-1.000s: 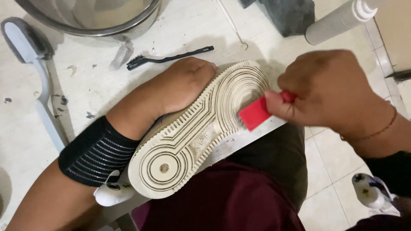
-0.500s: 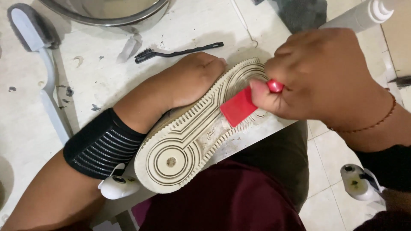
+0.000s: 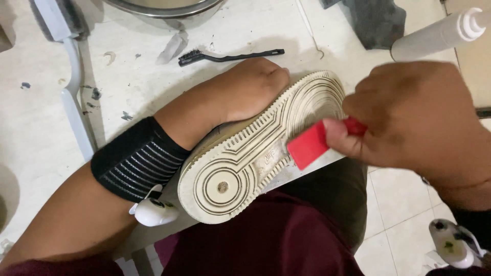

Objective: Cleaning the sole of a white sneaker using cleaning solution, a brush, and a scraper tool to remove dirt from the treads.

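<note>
Red flat scraper on ridged cream rubber sole.

Ridged matt rubber sole, smooth red plastic tool, ribbed black cloth wristband.

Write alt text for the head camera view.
A left hand steadies an upturned off-white rubber-soled sneaker on a white table while the right hand presses a red flat-bladed tool against its grooved sole. A slim black brush lies behind.
</note>
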